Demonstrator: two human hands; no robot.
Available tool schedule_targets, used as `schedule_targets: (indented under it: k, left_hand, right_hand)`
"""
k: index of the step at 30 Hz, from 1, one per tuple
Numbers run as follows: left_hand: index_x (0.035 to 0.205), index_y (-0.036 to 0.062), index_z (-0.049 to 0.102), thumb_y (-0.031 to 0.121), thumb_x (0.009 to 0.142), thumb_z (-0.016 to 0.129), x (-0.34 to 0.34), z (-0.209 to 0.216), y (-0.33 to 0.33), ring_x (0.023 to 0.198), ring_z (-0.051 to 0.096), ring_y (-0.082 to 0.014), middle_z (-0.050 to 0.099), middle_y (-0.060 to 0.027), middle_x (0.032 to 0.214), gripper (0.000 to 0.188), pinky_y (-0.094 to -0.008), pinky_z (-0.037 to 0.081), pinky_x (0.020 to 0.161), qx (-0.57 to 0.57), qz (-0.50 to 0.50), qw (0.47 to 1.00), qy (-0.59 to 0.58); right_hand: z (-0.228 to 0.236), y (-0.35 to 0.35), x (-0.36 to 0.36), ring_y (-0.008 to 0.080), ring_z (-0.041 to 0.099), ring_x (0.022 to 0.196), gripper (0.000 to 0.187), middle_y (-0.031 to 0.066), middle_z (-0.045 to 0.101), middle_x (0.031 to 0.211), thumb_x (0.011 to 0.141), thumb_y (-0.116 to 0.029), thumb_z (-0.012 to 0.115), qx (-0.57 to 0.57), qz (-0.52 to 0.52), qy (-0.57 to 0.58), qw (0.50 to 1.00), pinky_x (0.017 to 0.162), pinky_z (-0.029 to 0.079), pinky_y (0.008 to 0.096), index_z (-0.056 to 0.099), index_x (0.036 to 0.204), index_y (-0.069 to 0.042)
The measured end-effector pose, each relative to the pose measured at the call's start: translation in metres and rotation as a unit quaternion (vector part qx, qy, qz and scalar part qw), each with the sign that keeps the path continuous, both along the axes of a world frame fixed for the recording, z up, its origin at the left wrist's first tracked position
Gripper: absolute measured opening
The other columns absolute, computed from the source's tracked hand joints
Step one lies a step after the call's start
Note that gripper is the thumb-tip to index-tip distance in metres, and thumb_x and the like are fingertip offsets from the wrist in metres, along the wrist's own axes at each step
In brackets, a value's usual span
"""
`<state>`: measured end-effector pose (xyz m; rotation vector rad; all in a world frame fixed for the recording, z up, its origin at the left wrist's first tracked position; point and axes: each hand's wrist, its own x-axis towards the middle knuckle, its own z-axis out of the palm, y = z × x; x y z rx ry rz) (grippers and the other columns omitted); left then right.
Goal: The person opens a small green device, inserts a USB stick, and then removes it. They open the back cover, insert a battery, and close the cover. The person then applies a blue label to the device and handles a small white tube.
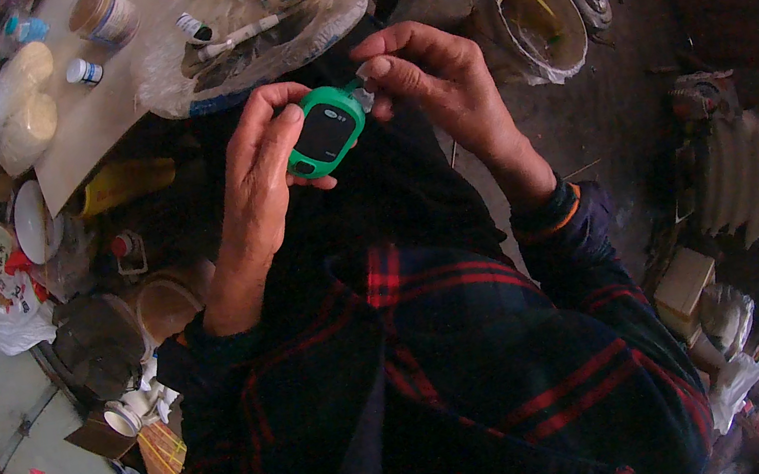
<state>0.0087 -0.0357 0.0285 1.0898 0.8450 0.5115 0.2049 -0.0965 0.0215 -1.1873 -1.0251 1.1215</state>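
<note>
Holds a smooth, rounded green plastic meter (326, 132) with a glossy black screen (322, 137) in the curled left grip (257, 162). Pinches a small translucent piece (363, 98) in the right grip (442, 82), at the meter's far end. Points that end far-right, with the long axis slanting from near-left, over dark cloth (335, 214). Backed by crinkled clear plastic (168, 73) on the pale surface (107, 104); flanked at right by a round bucket (583, 33).

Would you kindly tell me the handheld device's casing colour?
The casing is green, clearest in the head view.

Device (322, 132) in left hand (255, 178) | bag (160, 73) ahead on table (99, 114), pen (241, 36) apparently inside | bucket (497, 52) right
</note>
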Motion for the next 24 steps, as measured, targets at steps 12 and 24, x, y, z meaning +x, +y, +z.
schedule_targets:
  k: [12,24]
  left_hand:
    - [0.115,0.007,0.051,0.027,0.097,0.045,0.0018,-0.0026,-0.0027,0.081,0.065,-0.0135,0.062,-0.0064,0.098,0.027,-0.0244,0.054,0.054,-0.005,-0.002,1.0,-0.005]
    - [0.115,0.0069,0.052,0.027,0.097,0.045,0.0031,-0.0015,-0.0045,0.08,0.063,-0.0122,0.061,-0.0068,0.099,0.028,-0.0246,0.055,0.055,-0.006,-0.007,1.0,0.012]
  right_hand:
    - [-0.0076,-0.0013,0.0067,0.0101,0.057,0.052,0.027,0.0042,0.061,0.07,0.094,-0.028,0.059,-0.114,-0.011,0.085,0.99,0.047,0.045,0.0207,0.061,0.094,-0.001]
    - [-0.0056,-0.0019,0.0037,0.0084,0.056,0.054,0.022,0.0038,0.06,0.07,0.093,-0.023,0.061,-0.086,-0.001,0.021,0.996,0.047,0.045,0.0203,0.06,0.091,-0.001]
